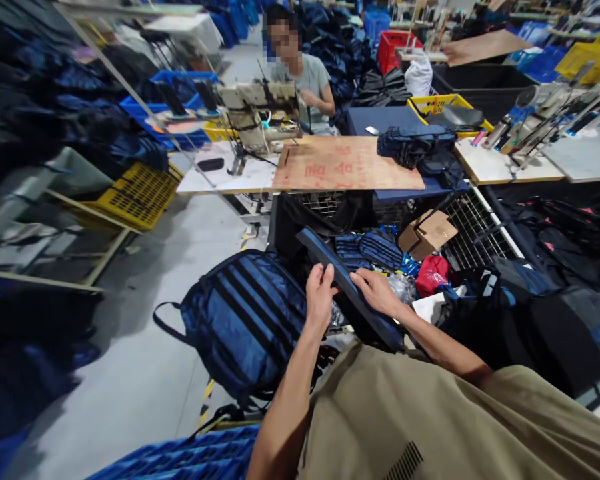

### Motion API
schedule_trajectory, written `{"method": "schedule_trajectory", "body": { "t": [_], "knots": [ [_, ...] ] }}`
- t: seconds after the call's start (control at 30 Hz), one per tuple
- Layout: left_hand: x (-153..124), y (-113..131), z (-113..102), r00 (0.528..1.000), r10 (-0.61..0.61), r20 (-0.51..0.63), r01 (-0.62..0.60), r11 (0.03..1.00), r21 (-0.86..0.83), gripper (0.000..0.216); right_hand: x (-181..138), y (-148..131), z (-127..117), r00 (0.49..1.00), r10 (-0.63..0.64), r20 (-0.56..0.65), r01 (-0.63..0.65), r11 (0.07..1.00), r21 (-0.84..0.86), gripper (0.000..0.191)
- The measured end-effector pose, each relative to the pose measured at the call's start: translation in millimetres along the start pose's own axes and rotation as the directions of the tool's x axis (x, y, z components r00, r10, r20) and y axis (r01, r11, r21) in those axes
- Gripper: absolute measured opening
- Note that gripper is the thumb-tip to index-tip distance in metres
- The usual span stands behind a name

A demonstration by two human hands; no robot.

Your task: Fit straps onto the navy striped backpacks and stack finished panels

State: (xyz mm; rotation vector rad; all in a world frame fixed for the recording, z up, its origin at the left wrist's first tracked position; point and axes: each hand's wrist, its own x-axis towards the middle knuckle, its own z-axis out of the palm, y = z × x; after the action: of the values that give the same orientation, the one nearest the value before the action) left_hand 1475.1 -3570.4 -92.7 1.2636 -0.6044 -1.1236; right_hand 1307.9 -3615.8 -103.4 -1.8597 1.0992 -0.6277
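left hand (321,293), right hand (379,292): both pinching dark strip (342,275) | brown board (350,163): red Chinese characters

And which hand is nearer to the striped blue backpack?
Left. The left hand is beside the striped blue backpack; the right hand is farther right, across the dark strip.

A bag-sewing workshop: left of the red-printed board (347,163) stands a sewing machine (260,107), right of it another machine (547,110), nearer a striped backpack (247,320), behind it dark heaps (333,43).
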Motion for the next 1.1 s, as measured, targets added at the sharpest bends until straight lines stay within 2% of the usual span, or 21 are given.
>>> {"method": "schedule_trajectory", "body": {
  "t": [0.13, 0.27, 0.33, 0.4, 0.5, 0.6, 0.63, 0.7, 0.77, 0.83, 0.9, 1.03, 1.1],
  "knots": [
    [-22, -6, -1, 0.972, -0.163, 0.170, 0.147, 0.984, 0.103, 0.055, 20, 5, 0, 0.999, 0.044, -0.019, -0.043, 0.996, 0.074, 0.050],
    [-55, -21, 5, 0.866, -0.319, 0.384, 0.255, 0.944, 0.210, 0.058, 31, 11, 0, 0.994, 0.095, -0.053, -0.091, 0.993, 0.079, 0.050],
    [-64, -26, 11, 0.836, -0.354, 0.419, 0.298, 0.935, 0.193, 0.061, 35, 12, 0, 0.991, 0.119, -0.061, -0.115, 0.991, 0.070, 0.048],
    [-66, -29, 15, 0.841, -0.363, 0.402, 0.311, 0.931, 0.192, 0.061, 35, 10, 1, 0.987, 0.139, -0.076, -0.135, 0.989, 0.055, 0.046],
    [-52, -26, 8, 0.897, -0.317, 0.310, 0.249, 0.939, 0.238, 0.062, 27, -3, 3, 0.982, 0.168, -0.083, -0.167, 0.986, 0.021, 0.041],
    [-10, -10, -16, 0.979, -0.199, 0.031, 0.189, 0.962, 0.199, 0.067, 14, -20, 6, 0.992, 0.122, -0.040, -0.123, 0.992, -0.022, 0.038],
    [9, -2, -24, 0.981, -0.166, -0.103, 0.180, 0.972, 0.153, 0.069, 10, -24, 6, 0.995, 0.098, -0.012, -0.099, 0.994, -0.036, 0.038],
    [44, 18, -35, 0.955, -0.134, -0.264, 0.153, 0.987, 0.052, 0.070, 2, -32, 2, 0.997, 0.059, 0.049, -0.056, 0.997, -0.057, 0.038],
    [65, 37, -35, 0.946, -0.104, -0.307, 0.103, 0.994, -0.019, 0.070, -7, -39, -6, 0.992, 0.064, 0.105, -0.057, 0.996, -0.069, 0.039],
    [65, 50, -24, 0.966, -0.048, -0.252, 0.043, 0.999, -0.025, 0.069, -15, -42, -14, 0.984, 0.099, 0.146, -0.085, 0.991, -0.101, 0.038],
    [51, 57, -4, 0.989, 0.008, -0.146, -0.007, 1.000, 0.009, 0.069, -22, -42, -17, 0.984, 0.123, 0.131, -0.101, 0.982, -0.160, 0.036],
    [11, 55, 37, 0.999, -0.008, 0.042, 0.004, 0.997, 0.079, 0.072, -23, -34, -9, 0.991, 0.055, -0.121, -0.079, 0.976, -0.202, 0.032],
    [-2, 51, 43, 0.984, -0.086, 0.157, 0.070, 0.992, 0.109, 0.069, -15, -23, -10, 0.974, 0.027, -0.225, -0.079, 0.971, -0.225, 0.029]
  ]
}}
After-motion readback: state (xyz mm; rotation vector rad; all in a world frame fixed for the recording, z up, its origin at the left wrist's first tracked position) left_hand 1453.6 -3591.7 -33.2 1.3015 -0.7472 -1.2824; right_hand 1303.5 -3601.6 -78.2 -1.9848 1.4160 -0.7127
